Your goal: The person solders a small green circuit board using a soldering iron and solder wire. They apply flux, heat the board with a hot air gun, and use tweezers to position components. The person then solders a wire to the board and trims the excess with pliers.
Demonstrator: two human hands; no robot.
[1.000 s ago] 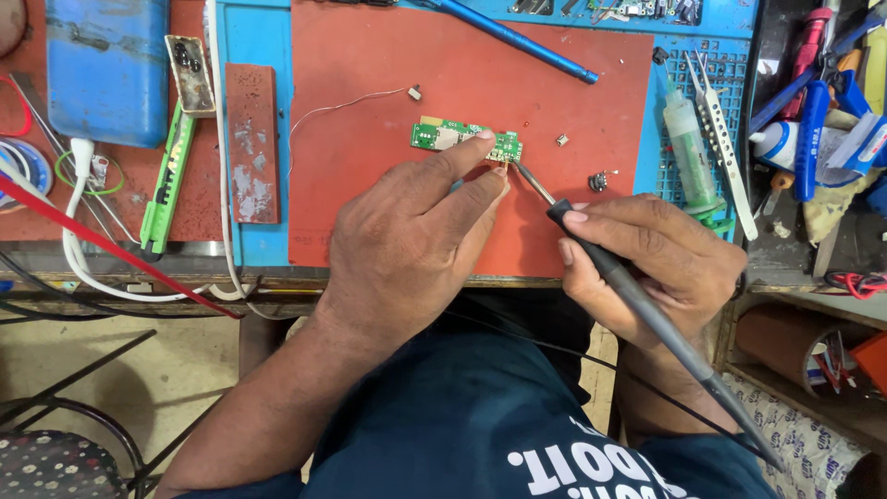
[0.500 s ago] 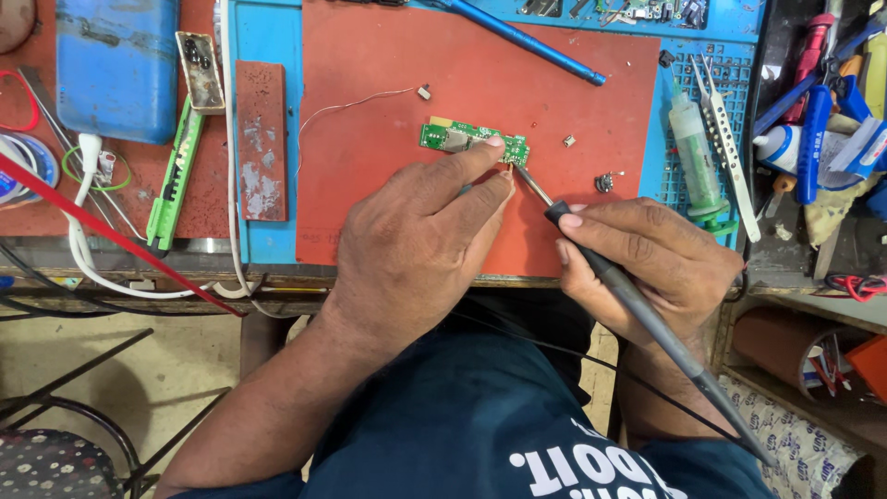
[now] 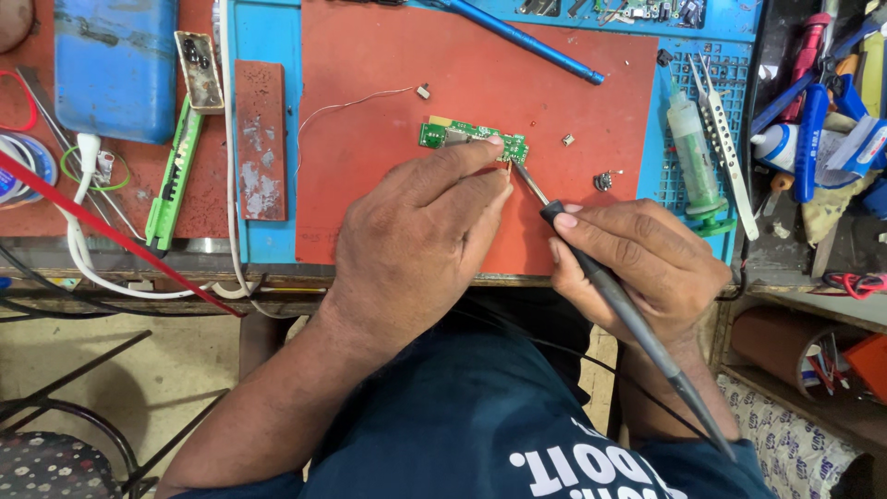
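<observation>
The left hand [image 3: 416,240] lies flat on the red rubber work mat [image 3: 370,185], and its fingertips [image 3: 490,148] press on the right end of the small green circuit board [image 3: 457,134], holding it down. The right hand [image 3: 642,263] is closed around the black handle of a soldering iron [image 3: 610,286], gripped like a pen. The thin metal tip of the iron points up and to the left, and it meets the lower right corner of the board, just beside the left fingertips. So the board lies just beyond both hands, toward the far edge of the desk, with the two hands close together but not touching.

A thin white wire [image 3: 351,103] runs across the mat, left of the board, to a small grey part [image 3: 423,91]. A long blue rod [image 3: 527,39] lies slanted near the far edge of the mat. On the blue gridded mat [image 3: 665,166] at the right side of the desk lie a pale green syringe tube [image 3: 693,148] and metal tweezers [image 3: 725,139]. At the left side of the desk are a brown rectangular block [image 3: 261,139], a green utility knife [image 3: 174,176] and a blue flat case [image 3: 115,65].
</observation>
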